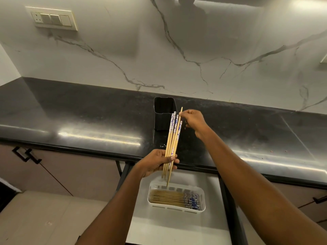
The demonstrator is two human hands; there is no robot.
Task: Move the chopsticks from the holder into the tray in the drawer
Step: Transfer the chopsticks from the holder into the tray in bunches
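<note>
Nearest me, the white tray (pixel 177 209) in the open drawer (pixel 177 230) already holds a flat row of chopsticks. Just above the tray, my left hand (pixel 157 163) is wrapped around a bundle of chopsticks (pixel 172 144) near their thin ends, tips down. Beyond it, my right hand (pixel 192 121) pinches one stick's top end. Light, stiff and smooth, they could slide, I judge; gripping mid-length seems safest. Farthest from the tray, the black holder (pixel 163 113) on the counter (pixel 88 117) looks empty.
</note>
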